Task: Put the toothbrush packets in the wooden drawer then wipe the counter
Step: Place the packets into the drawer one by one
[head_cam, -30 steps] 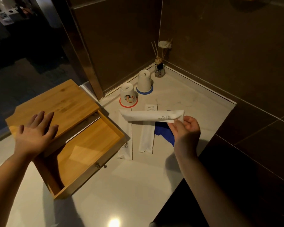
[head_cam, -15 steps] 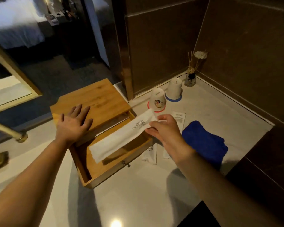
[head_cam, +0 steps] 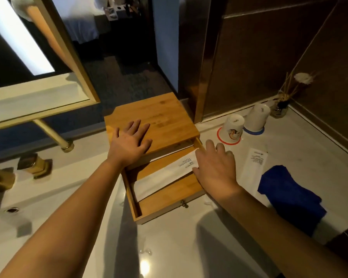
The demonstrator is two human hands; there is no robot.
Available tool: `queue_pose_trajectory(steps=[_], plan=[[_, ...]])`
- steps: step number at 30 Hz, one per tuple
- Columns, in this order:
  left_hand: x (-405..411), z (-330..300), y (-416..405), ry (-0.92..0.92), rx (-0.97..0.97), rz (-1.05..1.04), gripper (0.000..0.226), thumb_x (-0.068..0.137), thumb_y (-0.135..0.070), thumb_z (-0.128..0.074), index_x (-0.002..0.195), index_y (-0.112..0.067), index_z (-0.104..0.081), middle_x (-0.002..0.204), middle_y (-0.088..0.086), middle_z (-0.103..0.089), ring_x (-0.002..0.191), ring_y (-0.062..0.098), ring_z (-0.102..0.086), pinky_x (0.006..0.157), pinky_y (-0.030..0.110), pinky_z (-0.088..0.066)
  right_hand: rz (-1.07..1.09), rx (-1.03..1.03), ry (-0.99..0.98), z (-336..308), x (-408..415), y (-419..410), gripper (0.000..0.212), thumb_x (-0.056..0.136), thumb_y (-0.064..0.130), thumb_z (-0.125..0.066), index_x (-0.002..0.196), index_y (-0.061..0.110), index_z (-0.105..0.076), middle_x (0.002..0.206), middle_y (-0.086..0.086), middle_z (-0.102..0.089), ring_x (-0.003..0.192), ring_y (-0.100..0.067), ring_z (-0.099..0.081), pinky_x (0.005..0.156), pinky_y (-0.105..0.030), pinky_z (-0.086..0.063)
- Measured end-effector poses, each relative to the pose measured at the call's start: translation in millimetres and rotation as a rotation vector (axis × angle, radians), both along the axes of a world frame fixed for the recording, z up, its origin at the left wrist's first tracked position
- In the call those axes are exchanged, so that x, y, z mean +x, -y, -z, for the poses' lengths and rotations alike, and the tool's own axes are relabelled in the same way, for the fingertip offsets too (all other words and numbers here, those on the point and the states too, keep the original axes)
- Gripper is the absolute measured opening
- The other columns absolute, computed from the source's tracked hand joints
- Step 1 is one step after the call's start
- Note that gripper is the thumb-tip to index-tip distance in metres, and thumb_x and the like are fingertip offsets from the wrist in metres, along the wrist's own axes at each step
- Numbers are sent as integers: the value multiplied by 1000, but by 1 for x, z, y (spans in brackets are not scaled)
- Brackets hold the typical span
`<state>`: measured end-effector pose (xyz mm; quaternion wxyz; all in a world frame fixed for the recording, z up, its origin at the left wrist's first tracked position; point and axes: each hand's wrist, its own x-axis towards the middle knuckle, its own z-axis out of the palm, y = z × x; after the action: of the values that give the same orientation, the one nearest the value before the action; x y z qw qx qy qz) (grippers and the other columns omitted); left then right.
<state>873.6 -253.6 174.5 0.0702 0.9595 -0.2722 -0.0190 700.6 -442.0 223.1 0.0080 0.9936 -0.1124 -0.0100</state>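
Risk sits at the drawer (head_cam: 165, 189): one toothbrush packet (head_cam: 163, 175) lies diagonally inside, and right hand (head_cam: 215, 169), fingers spread and empty, could drag it out. Left hand (head_cam: 131, 143) lies flat, open, on the box top. Another packet (head_cam: 254, 165) waits at 3 o'clock on the table (head_cam: 189, 247)

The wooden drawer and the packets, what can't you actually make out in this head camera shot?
- Drawer back half: hidden under the box top, head view.
- Packet in the drawer: right end covered by the right hand.
- Packet on the counter: print too small to read.
- Any other counter packets: blocked by the right forearm.
- Blue cloth: one edge behind that forearm.
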Motion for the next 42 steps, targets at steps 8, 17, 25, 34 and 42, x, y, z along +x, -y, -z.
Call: queue_pose_trajectory(steps=[8,17,25,34,42], plan=[[0,1,-2,8,-42,12,63,88,-61,-18,146,-38,-15,159,-2,-11,147,21,-7,116,53,-2,-246,79,-563,20,-2,-37,60,88,65,-12,143,42,-7,158,-6,3,142,-40,5,110,-59,10],[2,4,-2,18,-43,7,62,88,-61,-19,146,-38,-15,159,-3,-11,147,20,-6,116,53,-2,-199,157,-573,30,19,-41,62,87,66,-16,144,42,-5,158,-6,7,141,-43,1,112,-58,0],[1,4,-1,17,-37,1,63,88,-61,-20,146,-37,-16,159,-2,-12,147,20,-6,115,52,-2,-186,103,-536,35,32,-46,65,86,69,-15,144,42,-3,158,-8,5,140,-45,-3,110,-62,-4],[1,3,-1,17,-32,13,63,88,-62,-19,146,-37,-16,159,-2,-13,147,20,-8,116,53,-3,-165,265,-220,5,-2,-26,54,92,56,-22,142,34,-24,156,-4,-15,143,-23,-10,115,-50,-8],[7,7,-5,26,-9,36,68,85,-67,-13,147,-39,-13,159,-2,-13,146,21,-10,115,54,-6,38,115,244,23,-65,86,37,89,27,-44,120,15,-60,128,-12,-59,118,-26,-56,100,-47,-40]])
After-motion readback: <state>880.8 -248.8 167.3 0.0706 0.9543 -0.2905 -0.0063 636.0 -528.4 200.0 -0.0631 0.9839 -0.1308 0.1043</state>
